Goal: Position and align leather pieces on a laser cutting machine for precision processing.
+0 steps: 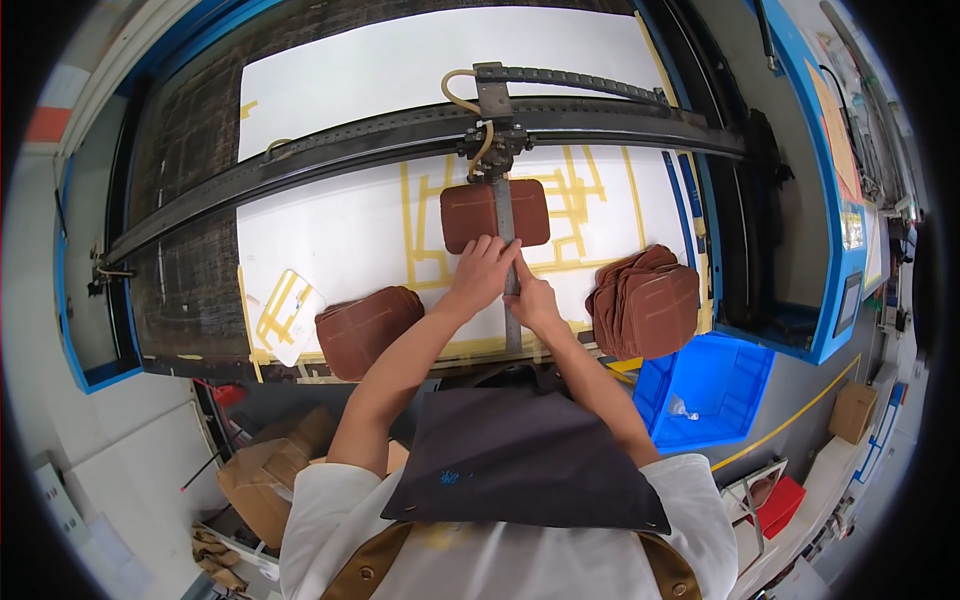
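A brown leather panel (468, 214) with rounded corners lies on the white board under the machine's head. Across it, running toward my body, rests a steel ruler (505, 222). My left hand (484, 272) lies with its fingers stretched over the panel's near edge, the fingertips against the panel and beside the ruler. Just right of it, my right hand (535, 300) grips the ruler between thumb and fingers, its index finger pointing along the strip. One stack of brown leather panels (368, 330) sits left of my arms; a taller, untidy pile of panels (655, 305) sits right.
A black gantry beam (620, 128) with a machine head (493, 140) spans the bed just beyond the panel. Yellow tape marks the white board (340, 225). A white template (290, 315) lies at the left; a blue bin (710, 390) stands below the right edge.
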{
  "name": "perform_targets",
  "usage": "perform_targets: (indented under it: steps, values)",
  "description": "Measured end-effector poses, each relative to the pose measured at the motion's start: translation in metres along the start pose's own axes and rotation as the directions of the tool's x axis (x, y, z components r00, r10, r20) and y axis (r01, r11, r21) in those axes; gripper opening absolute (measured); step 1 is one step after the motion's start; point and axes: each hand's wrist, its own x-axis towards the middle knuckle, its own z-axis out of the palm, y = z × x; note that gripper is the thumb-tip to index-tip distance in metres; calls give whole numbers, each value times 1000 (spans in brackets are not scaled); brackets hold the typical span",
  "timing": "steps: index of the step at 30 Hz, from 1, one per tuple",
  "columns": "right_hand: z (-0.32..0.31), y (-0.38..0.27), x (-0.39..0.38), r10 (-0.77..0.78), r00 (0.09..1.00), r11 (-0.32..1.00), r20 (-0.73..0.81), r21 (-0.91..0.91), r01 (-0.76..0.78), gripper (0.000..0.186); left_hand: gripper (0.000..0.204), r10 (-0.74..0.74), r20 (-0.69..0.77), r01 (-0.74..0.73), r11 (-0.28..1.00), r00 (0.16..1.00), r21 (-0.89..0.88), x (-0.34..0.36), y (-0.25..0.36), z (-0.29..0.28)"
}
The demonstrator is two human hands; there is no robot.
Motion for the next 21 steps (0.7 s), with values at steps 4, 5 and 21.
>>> perform_targets:
  steps: [4,5,21]
  values:
    - [-16,-10,2,41,997,987,70,-157,-30,101,39,-33,33,31,997,999,70,4,-4,-1]
    - [-18,-10,3,60,994,979,96,-199,-40,102,39,-46,48,42,995,998,87,5,-5,-1]
    - [-18,-16,-3,75,997,983,19,-169,-70,99,45,-76,100,77,997,992,-10,3,-6,2]
